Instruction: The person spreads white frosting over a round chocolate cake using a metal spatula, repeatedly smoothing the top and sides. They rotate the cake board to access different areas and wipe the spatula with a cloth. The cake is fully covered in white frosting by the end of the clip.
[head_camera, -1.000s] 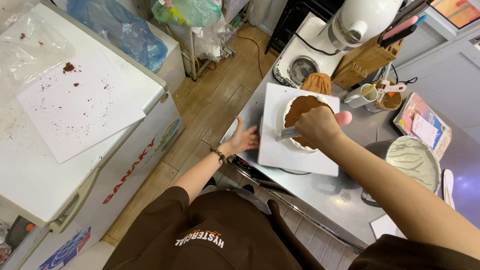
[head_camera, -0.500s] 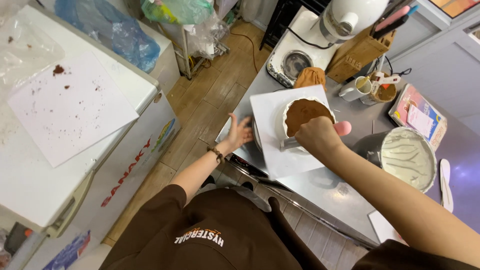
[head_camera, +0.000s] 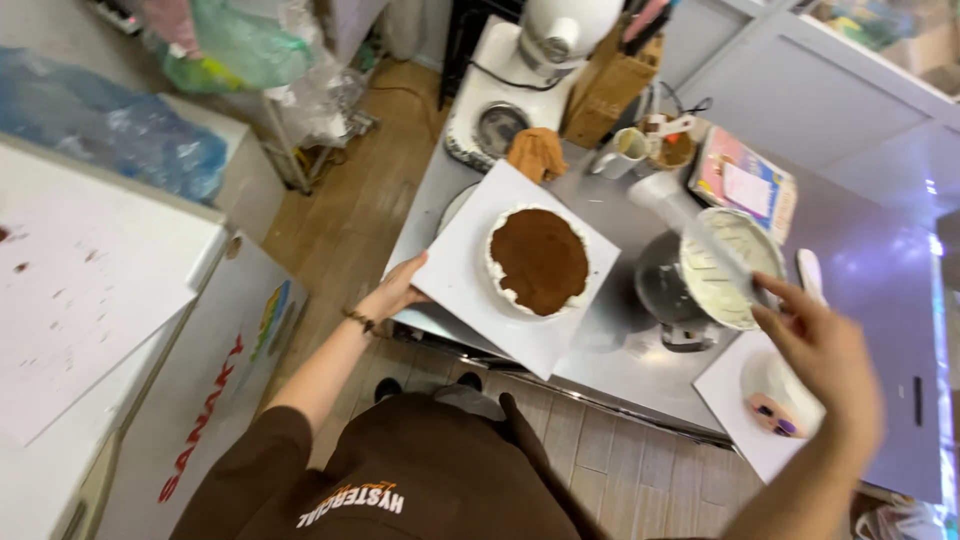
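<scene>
Item: my left hand (head_camera: 393, 293), fingers closed on the near-left edge of the white square board (head_camera: 470, 300). Round cocoa-topped cake (head_camera: 538, 260) sits mid-board, right of those fingers. My right hand (head_camera: 825, 355), blurred, grips a spatula (head_camera: 700, 235) over the cream bowl (head_camera: 735, 270).

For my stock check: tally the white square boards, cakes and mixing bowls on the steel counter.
White square boards: 2, the large board and the small board.
Cakes: 1, the brown-topped cake.
Mixing bowls: 1, the cream bowl.
Total: 4
</scene>
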